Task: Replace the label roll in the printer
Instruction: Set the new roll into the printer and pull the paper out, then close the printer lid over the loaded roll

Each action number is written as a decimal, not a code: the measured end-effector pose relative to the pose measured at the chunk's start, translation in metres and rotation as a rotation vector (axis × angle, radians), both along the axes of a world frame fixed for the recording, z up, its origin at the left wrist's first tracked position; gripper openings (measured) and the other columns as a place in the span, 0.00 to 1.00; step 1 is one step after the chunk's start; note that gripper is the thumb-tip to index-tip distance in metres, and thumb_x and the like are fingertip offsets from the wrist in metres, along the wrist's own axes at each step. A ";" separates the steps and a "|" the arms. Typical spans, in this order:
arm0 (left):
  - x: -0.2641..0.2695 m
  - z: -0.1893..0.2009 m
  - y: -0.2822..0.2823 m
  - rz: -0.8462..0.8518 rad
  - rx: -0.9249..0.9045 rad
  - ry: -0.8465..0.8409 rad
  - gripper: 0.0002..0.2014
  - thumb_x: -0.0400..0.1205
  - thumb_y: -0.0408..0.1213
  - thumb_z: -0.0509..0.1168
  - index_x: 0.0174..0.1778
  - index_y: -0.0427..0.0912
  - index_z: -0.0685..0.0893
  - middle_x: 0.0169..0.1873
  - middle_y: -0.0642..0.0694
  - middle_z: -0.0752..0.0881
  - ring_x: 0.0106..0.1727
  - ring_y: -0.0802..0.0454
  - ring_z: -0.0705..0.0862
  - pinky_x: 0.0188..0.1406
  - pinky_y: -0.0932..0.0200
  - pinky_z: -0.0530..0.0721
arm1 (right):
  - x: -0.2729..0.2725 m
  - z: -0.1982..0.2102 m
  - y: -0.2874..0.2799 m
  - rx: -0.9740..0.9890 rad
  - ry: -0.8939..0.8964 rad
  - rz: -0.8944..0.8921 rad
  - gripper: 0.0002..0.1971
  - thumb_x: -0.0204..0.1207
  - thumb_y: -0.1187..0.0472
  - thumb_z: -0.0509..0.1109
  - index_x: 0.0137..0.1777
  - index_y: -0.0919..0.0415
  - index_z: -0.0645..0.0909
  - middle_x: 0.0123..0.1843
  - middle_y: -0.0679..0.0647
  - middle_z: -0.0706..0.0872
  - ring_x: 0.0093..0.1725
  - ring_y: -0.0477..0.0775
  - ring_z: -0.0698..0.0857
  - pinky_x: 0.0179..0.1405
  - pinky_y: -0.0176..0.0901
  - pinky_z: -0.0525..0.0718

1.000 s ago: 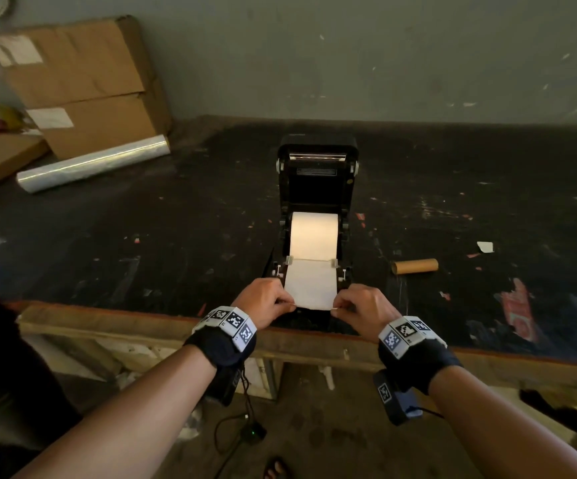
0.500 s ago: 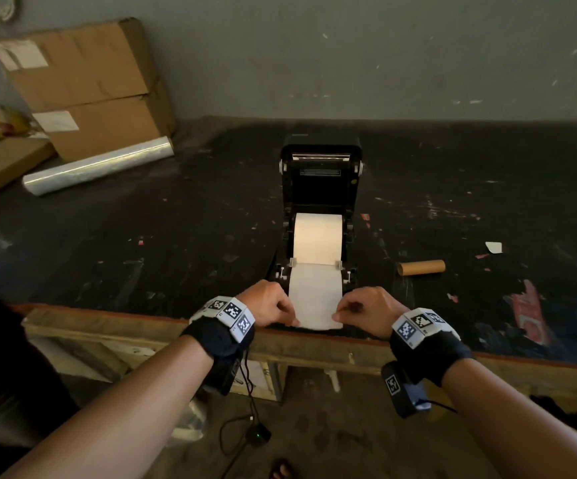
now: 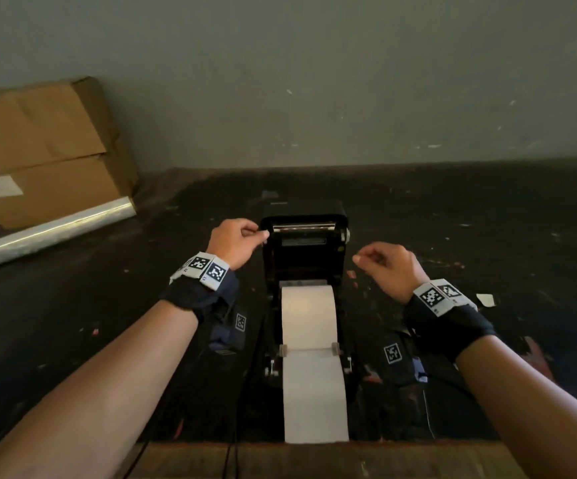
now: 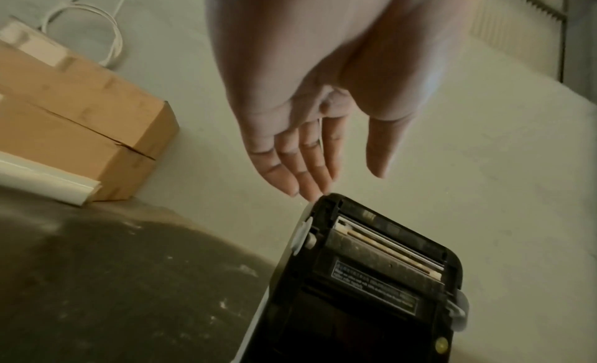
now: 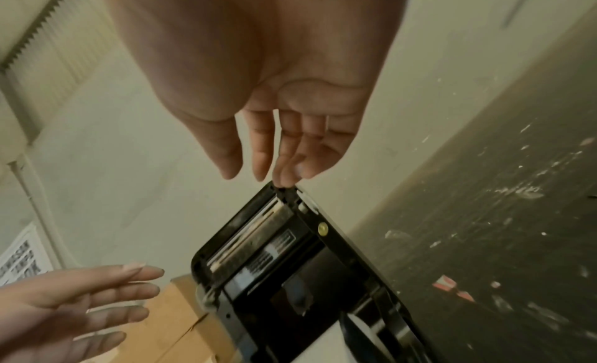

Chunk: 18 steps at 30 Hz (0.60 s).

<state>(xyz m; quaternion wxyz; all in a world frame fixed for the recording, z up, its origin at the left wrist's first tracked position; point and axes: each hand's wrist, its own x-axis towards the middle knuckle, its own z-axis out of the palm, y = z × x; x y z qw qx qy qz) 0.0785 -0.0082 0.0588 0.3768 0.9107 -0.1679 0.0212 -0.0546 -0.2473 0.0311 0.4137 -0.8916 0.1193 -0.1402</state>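
The printer (image 3: 303, 288) stands on the dark tabletop (image 3: 107, 323) with its lid (image 3: 303, 236) raised upright at the far end. The label roll (image 3: 307, 316) sits in the open bay, and a white strip of labels (image 3: 314, 399) runs from it under two small guides toward the near wooden edge of the tabletop. The left hand (image 3: 237, 242) is at the upper left corner of the lid; in the left wrist view its fingers (image 4: 300, 164) are extended and relaxed, with the fingertips just at the lid corner, and it grips nothing. Whether the fingertips actually touch the lid cannot be told. The right hand (image 3: 389, 266) is to the right of the lid and apart from it in the head view; in the right wrist view its fingers (image 5: 290, 149) are loosely extended near the lid's upper right corner, and it holds nothing. Both wrists carry black straps with white coded tags. At the far left of the tabletop, stacked cardboard boxes (image 3: 45, 150) stand against the wall, with a roll of clear film (image 3: 48, 233) lying in front of them. A small white scrap (image 3: 485, 299) lies on the tabletop to the right of the right wrist.
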 end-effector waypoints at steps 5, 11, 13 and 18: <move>0.035 0.004 -0.026 0.081 -0.052 -0.006 0.26 0.78 0.50 0.67 0.68 0.40 0.77 0.61 0.42 0.85 0.64 0.45 0.82 0.60 0.56 0.76 | 0.031 0.010 -0.015 0.014 -0.035 -0.097 0.13 0.75 0.54 0.70 0.57 0.59 0.82 0.45 0.48 0.86 0.46 0.47 0.85 0.39 0.25 0.76; 0.065 -0.003 -0.047 0.117 -0.046 0.055 0.27 0.79 0.52 0.65 0.71 0.41 0.74 0.67 0.42 0.81 0.68 0.44 0.79 0.62 0.56 0.76 | 0.084 0.010 -0.029 0.019 -0.036 -0.080 0.22 0.76 0.50 0.68 0.68 0.58 0.77 0.63 0.56 0.85 0.62 0.53 0.83 0.62 0.41 0.79; 0.072 -0.007 -0.050 0.118 -0.018 0.068 0.27 0.79 0.53 0.64 0.70 0.41 0.75 0.66 0.42 0.82 0.67 0.45 0.80 0.62 0.56 0.75 | 0.101 0.007 -0.032 0.043 -0.017 -0.042 0.23 0.77 0.49 0.67 0.70 0.57 0.75 0.66 0.56 0.83 0.65 0.53 0.81 0.63 0.40 0.76; 0.082 -0.015 -0.057 0.106 -0.002 0.065 0.24 0.80 0.53 0.63 0.67 0.42 0.78 0.64 0.44 0.83 0.66 0.47 0.80 0.64 0.58 0.74 | 0.127 -0.002 -0.035 0.199 -0.028 0.035 0.19 0.77 0.51 0.66 0.67 0.52 0.77 0.59 0.48 0.83 0.59 0.46 0.80 0.56 0.34 0.73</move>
